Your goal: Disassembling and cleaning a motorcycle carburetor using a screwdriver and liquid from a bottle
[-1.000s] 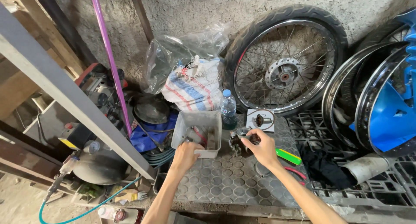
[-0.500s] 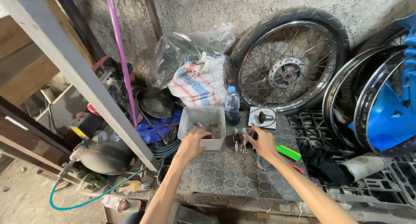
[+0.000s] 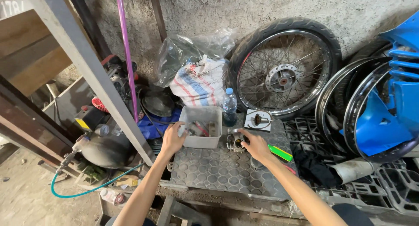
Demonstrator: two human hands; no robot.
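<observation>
Carburetor (image 3: 236, 142) sat on the mat (image 3: 218, 173), just right of the tray (image 3: 201, 127). Right hand (image 3: 254, 145) closed on it, seemingly steadying it. Left hand (image 3: 172, 138) gripped the tray's left rim, fingers curled inside, seemingly bracing it near the parts.

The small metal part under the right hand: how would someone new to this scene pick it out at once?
Start at the spoked wheel leaning on the wall, then drop to the grey honeycomb mat below it. The metal part sits at the mat's far edge, between the white plastic tub and the right hand touching it. Unlike the clear water bottle behind it, it is squat, knobbly, bare metal.
</observation>
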